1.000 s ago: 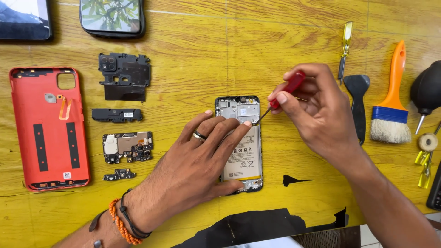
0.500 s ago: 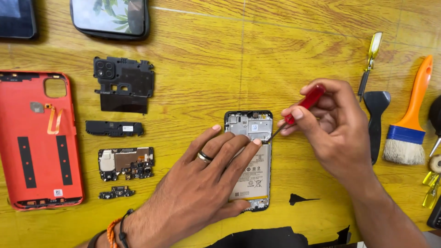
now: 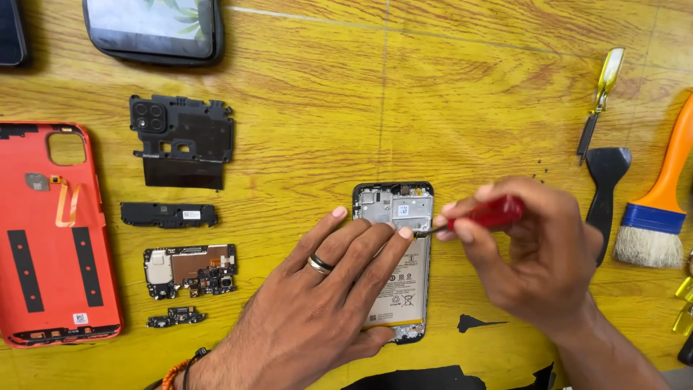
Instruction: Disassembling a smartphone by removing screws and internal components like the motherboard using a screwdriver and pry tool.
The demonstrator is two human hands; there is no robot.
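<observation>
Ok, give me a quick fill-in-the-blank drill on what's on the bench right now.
1. The right hand holds a screwdriver with a ____ handle.
2. The left hand rests flat on the opened ____.
3. The orange back cover lies at the ____ edge of the table.
4. The brush has an ____ handle.

Missing words: red; phone; left; orange

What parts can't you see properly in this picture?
Head view only:
- Screwdriver tip: hidden behind left hand fingertip.
- Phone middle: covered by left hand.
- Red cover: cut by left edge.
- Brush handle: cut by right edge.
- Right hand hides the screwdriver's handle end.
</observation>
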